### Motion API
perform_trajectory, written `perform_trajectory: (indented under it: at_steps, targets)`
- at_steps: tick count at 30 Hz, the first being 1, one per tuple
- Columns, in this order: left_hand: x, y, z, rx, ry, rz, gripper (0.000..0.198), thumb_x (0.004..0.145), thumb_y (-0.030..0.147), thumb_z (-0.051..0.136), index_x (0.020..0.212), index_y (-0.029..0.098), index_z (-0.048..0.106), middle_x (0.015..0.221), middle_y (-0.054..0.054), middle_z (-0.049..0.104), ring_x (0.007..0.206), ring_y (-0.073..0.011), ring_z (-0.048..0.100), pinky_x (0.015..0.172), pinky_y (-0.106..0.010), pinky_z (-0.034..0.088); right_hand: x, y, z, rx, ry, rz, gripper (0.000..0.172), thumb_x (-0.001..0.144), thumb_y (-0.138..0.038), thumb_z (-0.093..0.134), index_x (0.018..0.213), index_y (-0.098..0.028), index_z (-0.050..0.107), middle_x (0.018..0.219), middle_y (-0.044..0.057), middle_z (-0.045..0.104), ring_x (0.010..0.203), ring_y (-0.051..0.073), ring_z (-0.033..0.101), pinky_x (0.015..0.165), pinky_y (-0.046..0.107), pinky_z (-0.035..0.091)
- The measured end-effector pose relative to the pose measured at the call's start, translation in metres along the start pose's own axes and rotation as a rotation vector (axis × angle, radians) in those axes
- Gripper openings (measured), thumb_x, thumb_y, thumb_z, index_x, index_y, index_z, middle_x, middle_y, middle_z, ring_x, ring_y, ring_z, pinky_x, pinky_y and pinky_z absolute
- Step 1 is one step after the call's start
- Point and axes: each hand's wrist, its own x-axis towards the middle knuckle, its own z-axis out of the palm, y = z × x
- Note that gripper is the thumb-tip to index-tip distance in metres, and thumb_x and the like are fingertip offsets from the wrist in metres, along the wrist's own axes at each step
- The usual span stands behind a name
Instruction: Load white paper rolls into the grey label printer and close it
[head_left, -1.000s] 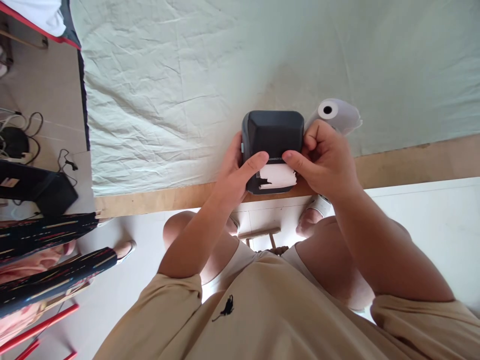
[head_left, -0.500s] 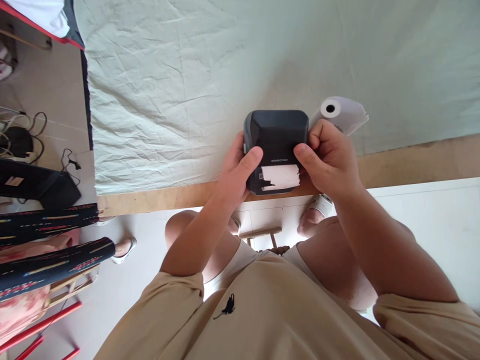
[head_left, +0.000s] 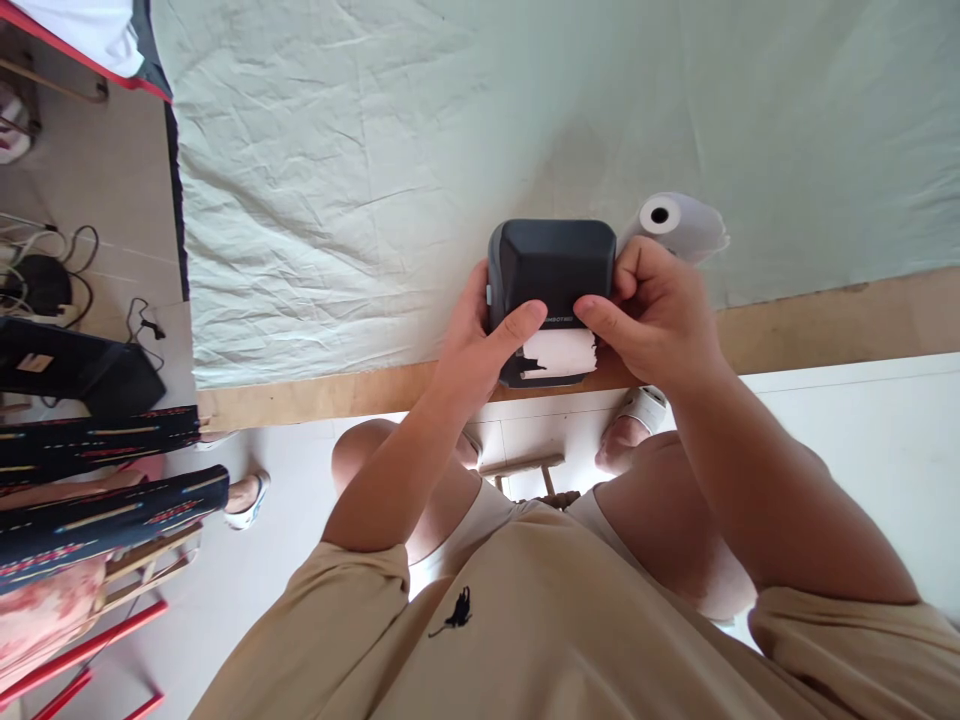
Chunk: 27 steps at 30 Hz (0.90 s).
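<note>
A black portable label printer (head_left: 559,265) is held between my hands above the wooden front edge of the table. White paper (head_left: 559,354) with a torn, ragged edge shows at its near end. My left hand (head_left: 480,340) wraps the printer's left side, thumb on the top face. On the other side, my right hand (head_left: 652,310) grips it with the thumb on the top near the lettering and the fingers curled at the side. Just behind my right hand a roll of white paper (head_left: 686,222) lies on the cloth, its dark core hole facing left.
A pale green, wrinkled cloth (head_left: 337,180) covers the table, with a bare wooden strip (head_left: 847,315) along the front. At the left, another person's legs (head_left: 112,510) show beside a black device (head_left: 82,365) and cables (head_left: 45,270) on a lower surface.
Both thumbs have slid inward over the printer's top, now partly covering its lettering. The printer stays almost in the same place.
</note>
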Motion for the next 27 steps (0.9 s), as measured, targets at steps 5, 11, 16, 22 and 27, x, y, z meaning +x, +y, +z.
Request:
perform_trajectory:
  at_steps: [5,11,16,22,27]
  targets:
    - [0.001,0.000,0.008,-0.108,0.062,0.005,0.052,0.094,0.080,0.069,0.108,0.030,0.074,0.119,-0.006,0.082,0.140,-0.0354,0.074,0.108,-0.051,0.068,-0.004,0.003,0.000,0.020,0.019,0.027,0.065,0.094,-0.075,0.071,0.080,-0.026,0.031,0.064,-0.005,0.037,0.057,0.010,0.033,0.051,0.030,0.029]
    - [0.003,0.001,0.009,-0.139,0.096,0.037,0.040,0.098,0.069,0.070,0.096,0.029,0.070,0.109,-0.002,0.085,0.140,-0.0339,0.072,0.105,-0.048,0.068,-0.009,0.003,-0.001,0.082,-0.011,0.019,0.055,0.084,-0.056,0.085,0.086,-0.028,0.038,0.065,-0.008,0.040,0.054,0.009,0.034,0.048,0.028,0.031]
    - [0.004,-0.003,0.009,-0.112,0.112,0.068,0.045,0.097,0.073,0.069,0.095,0.028,0.072,0.102,-0.003,0.083,0.134,-0.0316,0.076,0.104,-0.047,0.069,-0.010,-0.002,-0.009,0.020,-0.021,-0.033,0.057,0.076,-0.049,0.094,0.087,-0.028,0.042,0.061,-0.010,0.044,0.050,0.008,0.037,0.046,0.027,0.030]
    - [0.007,-0.007,0.010,-0.183,0.054,0.095,0.041,0.102,0.067,0.067,0.102,0.027,0.077,0.108,-0.003,0.085,0.129,-0.0297,0.078,0.105,-0.044,0.068,-0.010,-0.025,-0.009,-0.049,0.238,-0.188,0.046,0.095,-0.053,0.082,0.087,-0.027,0.044,0.068,-0.006,0.051,0.060,0.013,0.064,0.050,0.029,0.043]
    - [0.005,-0.006,0.012,-0.172,0.087,0.091,0.044,0.104,0.068,0.065,0.101,0.026,0.076,0.105,-0.003,0.084,0.123,-0.0266,0.081,0.104,-0.042,0.069,0.004,-0.042,-0.004,-0.274,0.251,-0.259,0.023,0.098,-0.030,0.075,0.088,-0.024,0.055,0.078,-0.001,0.063,0.069,0.014,0.065,0.059,0.032,0.040]
